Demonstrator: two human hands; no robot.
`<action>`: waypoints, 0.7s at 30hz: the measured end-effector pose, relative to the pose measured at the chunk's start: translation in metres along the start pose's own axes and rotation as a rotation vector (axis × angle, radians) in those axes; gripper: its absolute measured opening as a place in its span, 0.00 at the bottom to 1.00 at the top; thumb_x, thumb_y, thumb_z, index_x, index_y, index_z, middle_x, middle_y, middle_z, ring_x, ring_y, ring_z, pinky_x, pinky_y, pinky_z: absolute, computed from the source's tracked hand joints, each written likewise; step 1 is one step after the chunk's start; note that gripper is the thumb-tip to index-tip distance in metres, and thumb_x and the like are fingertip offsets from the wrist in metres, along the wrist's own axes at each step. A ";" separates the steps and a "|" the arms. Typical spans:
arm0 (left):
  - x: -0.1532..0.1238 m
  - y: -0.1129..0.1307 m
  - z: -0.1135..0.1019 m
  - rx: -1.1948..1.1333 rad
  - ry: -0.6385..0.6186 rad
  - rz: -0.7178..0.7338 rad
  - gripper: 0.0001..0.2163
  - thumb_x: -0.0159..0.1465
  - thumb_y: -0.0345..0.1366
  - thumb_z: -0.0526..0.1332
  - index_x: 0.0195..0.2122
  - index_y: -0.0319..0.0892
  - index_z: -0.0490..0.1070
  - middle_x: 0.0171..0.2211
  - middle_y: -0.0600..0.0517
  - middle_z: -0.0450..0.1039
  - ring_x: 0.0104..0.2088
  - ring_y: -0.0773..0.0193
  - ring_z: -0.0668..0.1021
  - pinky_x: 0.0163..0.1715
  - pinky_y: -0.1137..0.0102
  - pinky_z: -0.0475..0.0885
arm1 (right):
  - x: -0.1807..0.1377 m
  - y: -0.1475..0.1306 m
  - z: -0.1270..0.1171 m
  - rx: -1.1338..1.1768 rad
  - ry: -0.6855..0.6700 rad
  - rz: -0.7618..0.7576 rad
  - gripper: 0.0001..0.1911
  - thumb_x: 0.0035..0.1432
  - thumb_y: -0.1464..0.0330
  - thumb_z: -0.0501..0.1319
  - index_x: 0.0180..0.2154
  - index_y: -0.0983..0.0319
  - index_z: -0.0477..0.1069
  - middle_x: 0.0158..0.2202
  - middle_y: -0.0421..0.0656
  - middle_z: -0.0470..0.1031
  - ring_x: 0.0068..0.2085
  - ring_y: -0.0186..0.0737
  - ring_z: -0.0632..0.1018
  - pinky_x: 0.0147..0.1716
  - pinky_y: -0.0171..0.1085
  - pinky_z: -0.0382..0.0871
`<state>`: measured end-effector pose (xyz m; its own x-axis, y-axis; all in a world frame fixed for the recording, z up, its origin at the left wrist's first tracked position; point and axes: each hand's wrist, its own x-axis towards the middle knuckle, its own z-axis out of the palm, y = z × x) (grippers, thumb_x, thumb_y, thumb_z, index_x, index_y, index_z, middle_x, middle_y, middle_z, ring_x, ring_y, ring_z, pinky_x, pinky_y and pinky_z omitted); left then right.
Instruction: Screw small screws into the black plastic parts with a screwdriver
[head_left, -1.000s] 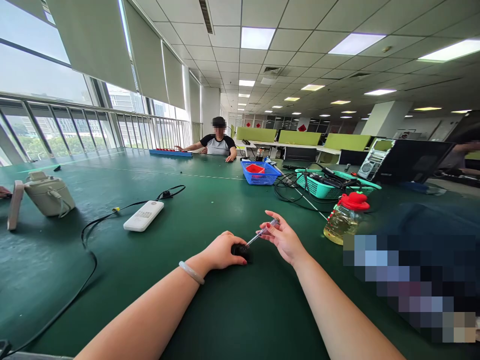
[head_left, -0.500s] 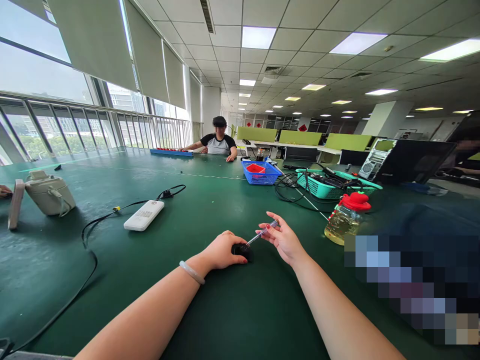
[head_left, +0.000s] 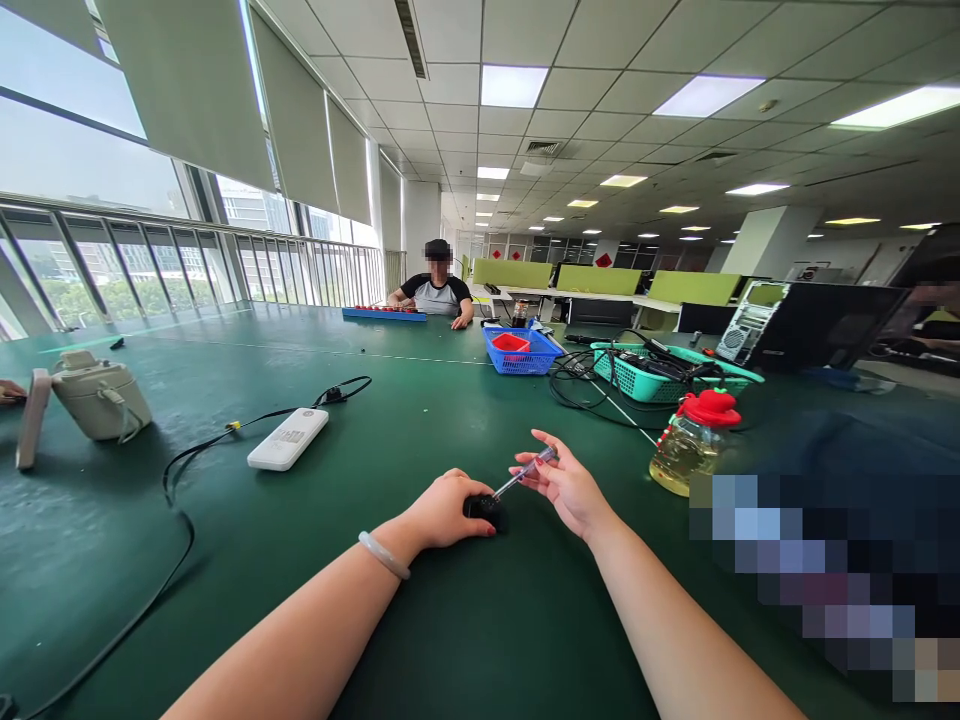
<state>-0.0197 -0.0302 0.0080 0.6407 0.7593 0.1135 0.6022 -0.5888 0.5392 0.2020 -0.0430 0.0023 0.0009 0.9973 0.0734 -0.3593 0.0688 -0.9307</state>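
My left hand (head_left: pixel 448 510) is closed around a small black rounded object (head_left: pixel 486 514), shaped like a computer mouse, on the green tabletop (head_left: pixel 480 620). Part of that object is hidden under the fingers. Between the fingers of my right hand (head_left: pixel 566 485) is a screwdriver (head_left: pixel 525 471) with a clear purplish handle. Its metal shaft slants down to the left, and the tip meets the top of the black object. What the tip touches there is too small to make out.
A white power bank (head_left: pixel 289 438) and a black cable (head_left: pixel 189 500) lie to the left, near a beige bottle (head_left: pixel 101 395). On the right are a red-lidded jar (head_left: pixel 694 445), a teal basket (head_left: pixel 637 378) of cables and a blue basket (head_left: pixel 521 358). A person (head_left: pixel 436 290) sits across, at a blue tray (head_left: pixel 384 315).
The person across has drawn one arm in, and the blue tray has shifted right. My hands keep nearly the same hold and place; the view has tilted slightly up.
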 end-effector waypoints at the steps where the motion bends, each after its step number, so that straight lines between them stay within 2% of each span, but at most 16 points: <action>1: 0.000 -0.001 0.000 0.001 0.002 0.000 0.20 0.52 0.43 0.70 0.47 0.48 0.77 0.39 0.49 0.75 0.45 0.54 0.73 0.47 0.65 0.69 | 0.000 0.000 0.000 0.004 0.003 0.002 0.29 0.46 0.64 0.71 0.50 0.53 0.65 0.36 0.40 0.80 0.40 0.47 0.83 0.48 0.50 0.70; 8: 0.001 -0.001 0.000 0.002 -0.001 -0.007 0.21 0.53 0.44 0.70 0.49 0.49 0.77 0.40 0.49 0.74 0.46 0.55 0.73 0.48 0.65 0.69 | 0.000 -0.001 0.001 -0.027 0.032 -0.057 0.30 0.48 0.64 0.70 0.52 0.53 0.63 0.36 0.39 0.79 0.39 0.46 0.82 0.46 0.48 0.69; 14: 0.000 0.001 -0.001 -0.001 -0.001 -0.021 0.21 0.53 0.43 0.69 0.50 0.51 0.76 0.40 0.49 0.73 0.46 0.54 0.73 0.48 0.65 0.69 | -0.001 -0.003 0.004 -0.117 0.014 -0.137 0.32 0.48 0.59 0.70 0.54 0.54 0.62 0.33 0.37 0.77 0.37 0.44 0.81 0.46 0.47 0.69; 21: 0.001 0.000 0.000 0.002 -0.002 -0.018 0.22 0.53 0.42 0.70 0.50 0.51 0.76 0.40 0.48 0.73 0.45 0.55 0.73 0.49 0.64 0.69 | 0.002 0.003 0.003 -0.162 0.101 -0.106 0.34 0.43 0.55 0.72 0.51 0.55 0.65 0.30 0.37 0.77 0.35 0.41 0.78 0.43 0.45 0.71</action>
<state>-0.0191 -0.0294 0.0079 0.6307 0.7693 0.1022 0.6144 -0.5754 0.5398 0.1985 -0.0404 0.0012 0.1267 0.9813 0.1451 -0.1977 0.1683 -0.9657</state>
